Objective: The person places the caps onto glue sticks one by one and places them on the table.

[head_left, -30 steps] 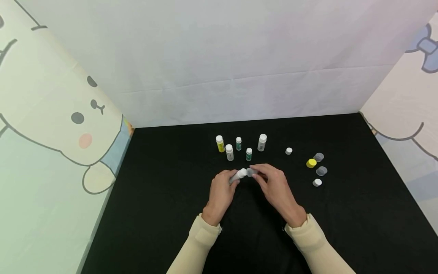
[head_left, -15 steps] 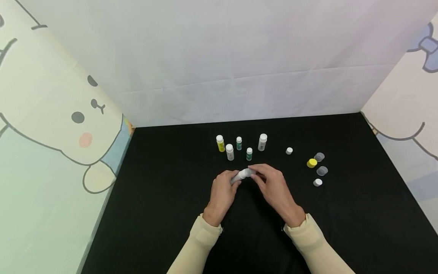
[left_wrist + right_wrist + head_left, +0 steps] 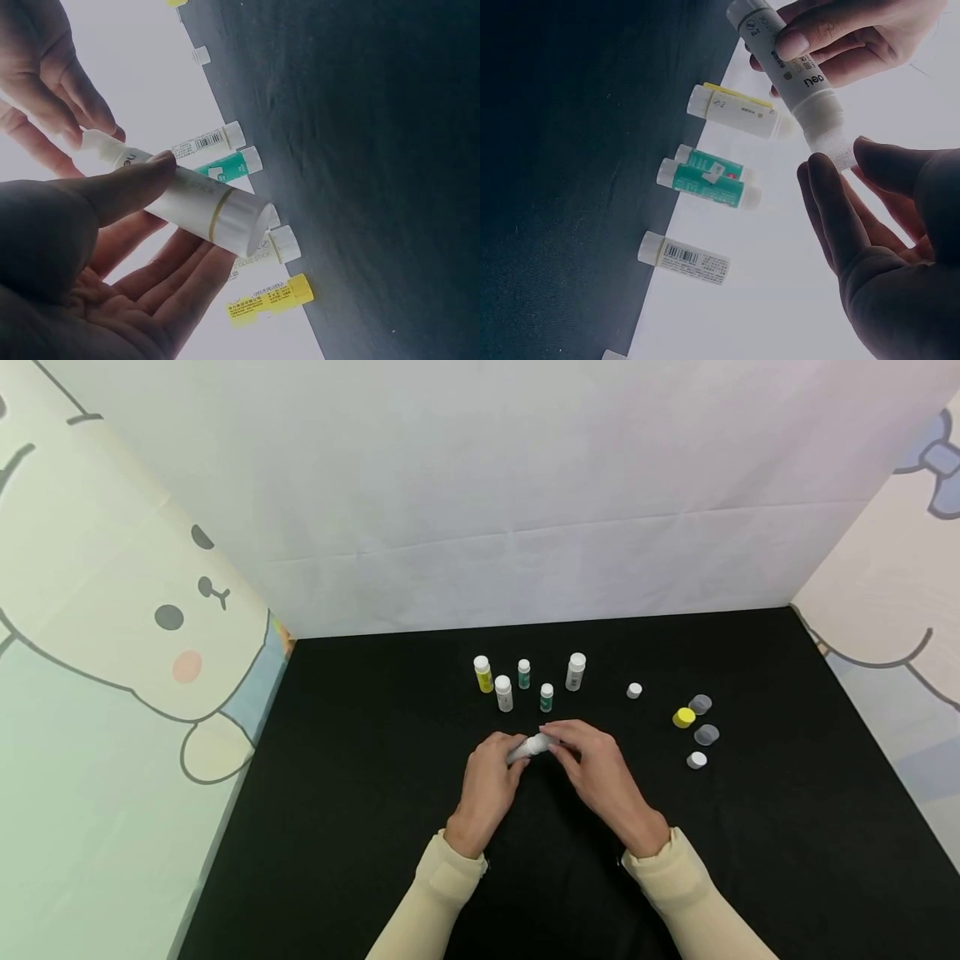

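Note:
In the head view, my left hand point(image 3: 483, 789) grips a white glue stick point(image 3: 521, 750), tilted up toward the right. Its thumb lies along the printed barrel point(image 3: 202, 202) in the left wrist view. My right hand point(image 3: 603, 772) pinches a translucent ribbed cap point(image 3: 834, 142) between thumb and fingertips. That cap sits over the glue stick's upper end, in line with the barrel. Both hands are above the black tabletop, close together.
Behind the hands stand a yellow glue stick point(image 3: 483, 678), two green ones and two white ones point(image 3: 575, 675). Loose caps lie to the right: a yellow cap point(image 3: 684, 717), two clear caps point(image 3: 707, 735) and two white caps point(image 3: 697, 761). A white cloth wall point(image 3: 525, 527) borders the back.
The clear cap, beside the glue stick's end a second ago, has moved left onto it with my right hand. The right fingertips have since shifted slightly; the left hand keeps its grip.

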### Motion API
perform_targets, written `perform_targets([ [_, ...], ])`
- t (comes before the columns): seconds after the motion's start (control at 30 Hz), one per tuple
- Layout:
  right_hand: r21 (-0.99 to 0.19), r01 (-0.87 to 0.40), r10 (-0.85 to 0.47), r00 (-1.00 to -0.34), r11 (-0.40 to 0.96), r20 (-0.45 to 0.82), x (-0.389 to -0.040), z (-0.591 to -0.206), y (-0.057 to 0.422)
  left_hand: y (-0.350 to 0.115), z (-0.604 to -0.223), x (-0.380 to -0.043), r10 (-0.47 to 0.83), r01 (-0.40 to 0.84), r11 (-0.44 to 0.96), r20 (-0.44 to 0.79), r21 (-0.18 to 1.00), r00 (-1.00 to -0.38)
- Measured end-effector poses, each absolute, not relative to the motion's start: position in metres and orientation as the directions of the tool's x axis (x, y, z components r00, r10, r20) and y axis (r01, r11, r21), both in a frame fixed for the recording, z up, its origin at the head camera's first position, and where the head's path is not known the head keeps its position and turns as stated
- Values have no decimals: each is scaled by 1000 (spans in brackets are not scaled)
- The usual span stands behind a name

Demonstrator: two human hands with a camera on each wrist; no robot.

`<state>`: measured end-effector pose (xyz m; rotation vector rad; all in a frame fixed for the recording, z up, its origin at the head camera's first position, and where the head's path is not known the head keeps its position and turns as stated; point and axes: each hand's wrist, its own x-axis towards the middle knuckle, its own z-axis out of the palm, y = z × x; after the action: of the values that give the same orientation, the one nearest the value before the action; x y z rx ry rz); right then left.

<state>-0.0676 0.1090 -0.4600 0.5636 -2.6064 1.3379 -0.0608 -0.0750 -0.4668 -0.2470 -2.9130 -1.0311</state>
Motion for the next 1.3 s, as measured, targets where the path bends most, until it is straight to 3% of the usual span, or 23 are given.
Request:
perform_targets([
  [0.6, -771, -370, -271, -926, 519, 262, -69, -460, 111, -82, -470, -63, 240, 267, 750, 127, 605, -962],
  [1.3, -787, -350, -309, -927, 507, 213, -69, -459, 108, -80, -463, -60, 243, 228, 716, 70, 660, -967],
])
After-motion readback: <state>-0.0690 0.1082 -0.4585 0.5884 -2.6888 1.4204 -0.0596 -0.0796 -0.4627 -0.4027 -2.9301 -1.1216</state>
